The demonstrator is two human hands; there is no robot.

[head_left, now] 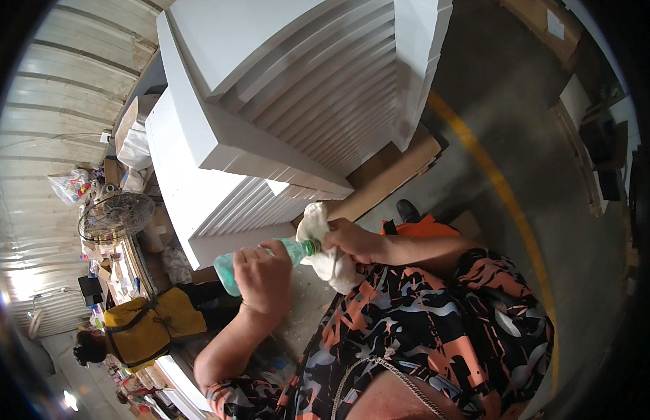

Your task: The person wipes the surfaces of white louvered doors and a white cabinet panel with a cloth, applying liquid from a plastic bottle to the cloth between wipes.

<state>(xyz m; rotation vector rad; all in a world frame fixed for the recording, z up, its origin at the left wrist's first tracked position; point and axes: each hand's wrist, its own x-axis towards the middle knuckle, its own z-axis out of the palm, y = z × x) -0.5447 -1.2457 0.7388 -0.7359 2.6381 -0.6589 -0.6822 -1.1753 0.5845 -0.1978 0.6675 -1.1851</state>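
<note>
My left hand (264, 278) is wrapped round a light green clear plastic bottle (225, 273), which it holds tilted well over on its side. The bottle's darker green neck end points right and meets a bunched white cloth (335, 271). Gripping that cloth from the right is my right hand (354, 241), its fingers closed close to the bottle's neck. Whether a cap is on the bottle I cannot tell. Both hands are in front of my body, just short of the stacked white panels (251, 168).
The panels rest partly on flat brown cardboard (388, 178). A yellow line (489, 164) curves along the grey floor to the right. At left stand a black fan (117, 215) and a cluttered bench, with a person in a yellow top (146, 327) nearby. Cardboard boxes (549, 28) lie far right.
</note>
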